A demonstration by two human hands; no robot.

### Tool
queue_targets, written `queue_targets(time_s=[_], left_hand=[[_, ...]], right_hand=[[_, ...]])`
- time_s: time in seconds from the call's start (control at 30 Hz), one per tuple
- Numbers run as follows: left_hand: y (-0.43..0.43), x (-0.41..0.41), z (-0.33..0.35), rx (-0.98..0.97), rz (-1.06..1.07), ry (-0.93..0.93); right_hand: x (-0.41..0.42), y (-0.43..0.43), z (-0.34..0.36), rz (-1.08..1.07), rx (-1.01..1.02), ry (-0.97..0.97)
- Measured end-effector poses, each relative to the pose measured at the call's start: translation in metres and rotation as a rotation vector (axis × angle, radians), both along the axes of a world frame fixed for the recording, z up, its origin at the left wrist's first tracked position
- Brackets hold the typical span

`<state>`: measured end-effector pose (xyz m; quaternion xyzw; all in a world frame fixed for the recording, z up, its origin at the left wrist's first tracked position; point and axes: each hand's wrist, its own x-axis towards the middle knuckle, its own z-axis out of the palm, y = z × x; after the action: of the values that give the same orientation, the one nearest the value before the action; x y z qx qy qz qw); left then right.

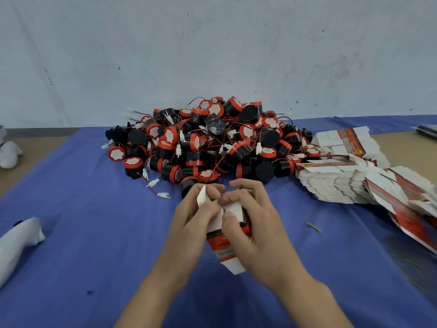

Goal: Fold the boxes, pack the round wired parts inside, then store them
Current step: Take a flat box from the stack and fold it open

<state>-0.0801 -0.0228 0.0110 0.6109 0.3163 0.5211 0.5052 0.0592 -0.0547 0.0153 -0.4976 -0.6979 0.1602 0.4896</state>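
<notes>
Fingers of the left hand (189,221) curl round the left side of a small red-and-white box (224,252), pinching a white flap that stands up at its far end. The right hand (257,228) grips the same box from the other side, its thumb pressed onto a white flap and its fingers bent over the top. The box is held over the near middle of the blue cloth (94,233), with a printed side facing up and its near end pointing toward the person. Just beyond the hands lies a heap of round wired parts (208,140), with black bodies, red caps, thin red wires and white plugs. To the right of the heap, right against it, stacks of flat boxes (335,183) lean and spill across the cloth. A white bundle (19,240) lies at the left edge.
</notes>
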Motion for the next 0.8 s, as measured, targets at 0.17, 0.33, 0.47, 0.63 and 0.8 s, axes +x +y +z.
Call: queue_targets(time_s=[0.17,0.33,0.47,0.63,0.8], left_hand=[[0.006,-0.001,0.000,-0.267,-0.181,-0.228],[0.008,-0.001,0.000,-0.384,-0.310,-0.273],[0.008,0.000,0.003,-0.517,-0.341,-0.247],[0.005,-0.001,0.007,-0.463,-0.412,-0.179],[0.001,0.000,0.003,-0.372,-0.311,-0.098]], right_hand=[[0.007,0.001,0.002,-0.062,0.030,0.053],[0.009,0.001,0.002,-0.089,0.073,0.022],[0.011,0.002,0.001,-0.113,0.096,-0.041],[0.013,0.002,-0.002,-0.050,0.123,-0.081],[0.015,0.001,-0.003,0.019,0.082,-0.142]])
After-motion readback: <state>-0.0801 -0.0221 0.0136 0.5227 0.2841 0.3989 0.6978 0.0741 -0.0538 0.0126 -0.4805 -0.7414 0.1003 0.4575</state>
